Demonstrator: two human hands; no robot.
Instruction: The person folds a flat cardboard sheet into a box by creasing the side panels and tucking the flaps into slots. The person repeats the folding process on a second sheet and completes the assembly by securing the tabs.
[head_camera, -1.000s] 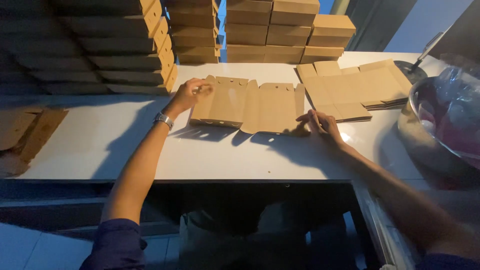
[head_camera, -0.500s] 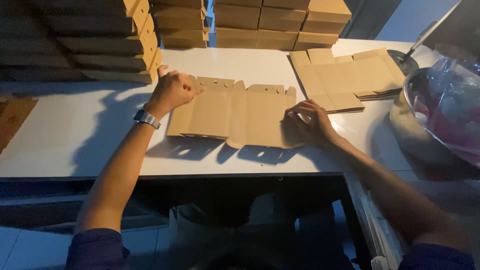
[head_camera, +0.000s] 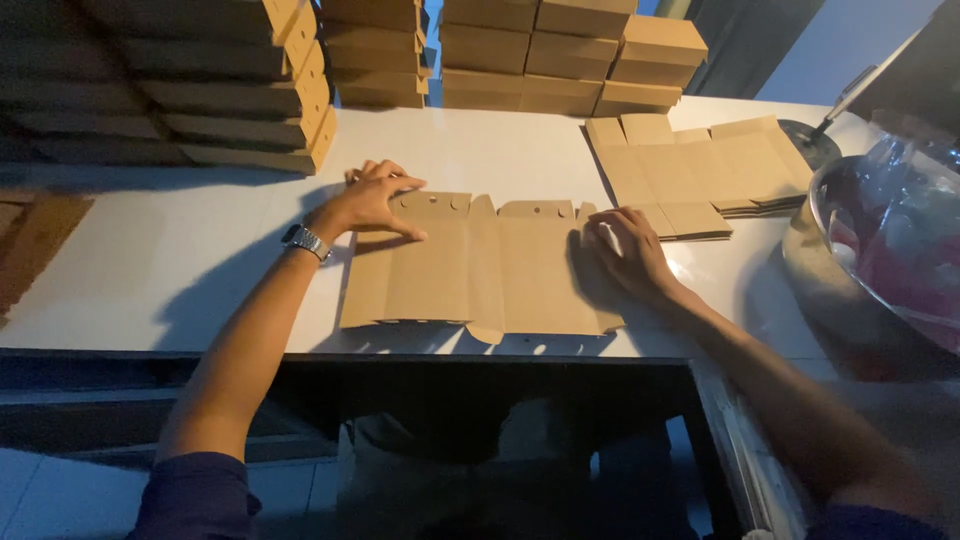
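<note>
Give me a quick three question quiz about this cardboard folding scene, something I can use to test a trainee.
1. True or false: both hands rest on the flat cardboard blank lying on the white table.
2. Which hand has a wristwatch on its wrist? A) left B) right C) neither
3. Where does the pile of unfolded blanks lie relative to the right hand?

Key
1. True: the left hand presses the blank's upper left part, the right hand its right edge.
2. A.
3. Beyond it and to its right, in front of the stacked boxes.
</note>
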